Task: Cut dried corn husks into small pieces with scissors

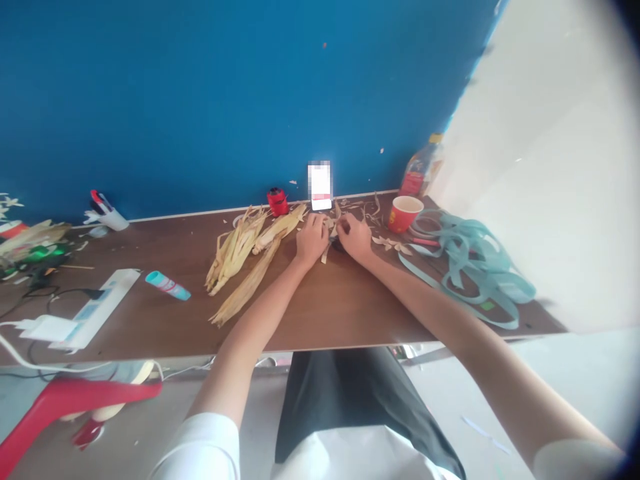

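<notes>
Both of my hands are close together over the back middle of the brown table. My left hand (313, 237) has its fingers bent around a small piece of pale dried husk (325, 253). Just to its right, my right hand (354, 236) is closed in a pinch near the same husk bits; what lies between its fingertips is too small to make out. Something small and dark sits beneath the right hand, partly hidden. Bundles of yellow dried corn husk (240, 250) lie left of my hands, and curled husk scraps (393, 245) lie to the right.
A lit phone (321, 187) stands against the blue wall, beside a red tape roll (277, 202). Rightward are a red paper cup (405, 214), a bottle (420, 170) and tangled teal ribbon (470, 257). A glue stick (169, 285) and white power strip (100, 310) lie left.
</notes>
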### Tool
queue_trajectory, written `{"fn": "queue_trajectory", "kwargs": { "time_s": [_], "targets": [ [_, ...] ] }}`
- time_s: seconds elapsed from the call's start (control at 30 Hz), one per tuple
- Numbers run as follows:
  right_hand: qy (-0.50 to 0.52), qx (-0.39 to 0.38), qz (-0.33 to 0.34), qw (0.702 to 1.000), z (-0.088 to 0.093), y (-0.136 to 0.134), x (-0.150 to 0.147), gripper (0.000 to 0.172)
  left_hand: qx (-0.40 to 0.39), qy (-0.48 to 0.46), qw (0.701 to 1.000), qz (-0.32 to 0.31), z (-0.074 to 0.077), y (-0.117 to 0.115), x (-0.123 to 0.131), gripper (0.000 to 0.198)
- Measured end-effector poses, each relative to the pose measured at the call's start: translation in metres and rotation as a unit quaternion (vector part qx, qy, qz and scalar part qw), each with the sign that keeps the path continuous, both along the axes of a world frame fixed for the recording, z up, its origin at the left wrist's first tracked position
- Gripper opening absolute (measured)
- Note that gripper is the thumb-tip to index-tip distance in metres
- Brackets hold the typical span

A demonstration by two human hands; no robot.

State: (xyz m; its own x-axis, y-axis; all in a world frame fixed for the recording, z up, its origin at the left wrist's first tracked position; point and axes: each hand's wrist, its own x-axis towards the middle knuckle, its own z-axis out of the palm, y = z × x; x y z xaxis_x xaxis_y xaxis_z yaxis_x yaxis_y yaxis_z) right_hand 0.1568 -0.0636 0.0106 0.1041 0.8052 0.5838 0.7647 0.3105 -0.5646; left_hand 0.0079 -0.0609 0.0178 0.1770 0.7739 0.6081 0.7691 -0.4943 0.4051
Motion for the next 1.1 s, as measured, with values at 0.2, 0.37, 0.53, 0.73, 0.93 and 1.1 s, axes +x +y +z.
{"fn": "queue_trajectory", "kwargs": {
  "time_s": [0.2,0.37,0.53,0.73,0.93,1.1],
  "targets": [
    [-0.013,-0.07,-0.111,0.991,0.008,-0.013,0.029,0.02,-0.021,0.068,0.997,0.002,-0.004,0.002,-0.003,0.029],
    [-0.132,-0.178,-0.196,0.955,0.029,-0.021,0.046,0.032,-0.028,0.166,0.985,0.026,-0.004,0.003,-0.003,0.03],
    [-0.173,-0.242,-0.229,0.927,0.039,-0.02,0.062,0.044,-0.039,0.195,0.979,0.043,-0.003,0.002,-0.001,0.028],
    [-0.226,-0.221,-0.205,0.926,0.036,-0.023,0.056,0.032,-0.05,0.17,0.98,0.086,0.001,-0.001,-0.003,0.035],
    [-0.29,-0.093,-0.01,0.953,0.02,-0.034,0.006,0.029,-0.039,0.08,0.98,0.18,0.009,-0.005,-0.008,0.047],
    [-0.327,-0.09,0.047,0.939,0.012,-0.034,-0.004,0.029,0.024,0.039,0.987,0.154,0.009,-0.007,-0.006,0.043]
  ]
}}
